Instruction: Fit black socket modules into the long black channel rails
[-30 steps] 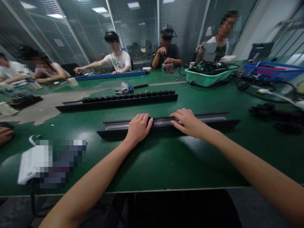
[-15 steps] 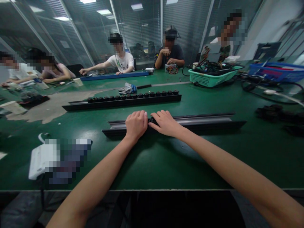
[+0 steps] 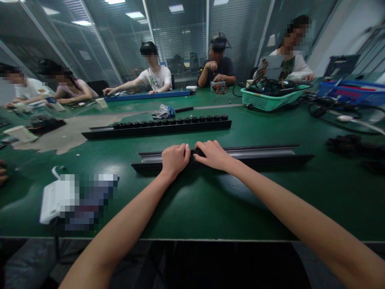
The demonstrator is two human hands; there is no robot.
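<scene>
A long black channel-shaped rail lies across the green table in front of me, its inside silvery. My left hand is wrapped over the rail left of its middle, fingers curled together. Close beside it, my right hand has its thumb and fingers closed round a small black part in the rail's channel. Behind lies a second black rail with a row of small black pieces along it.
Gray-blue gloves rest behind the second rail. At the back right stand a green basket of cables and a blue basket. A white device lies at the left front. Several people sit around the table.
Both hands remain at the rail, and a slightly wider gap shows between them. Another person's fingers have appeared at the left edge. The person at the back right has shifted.
</scene>
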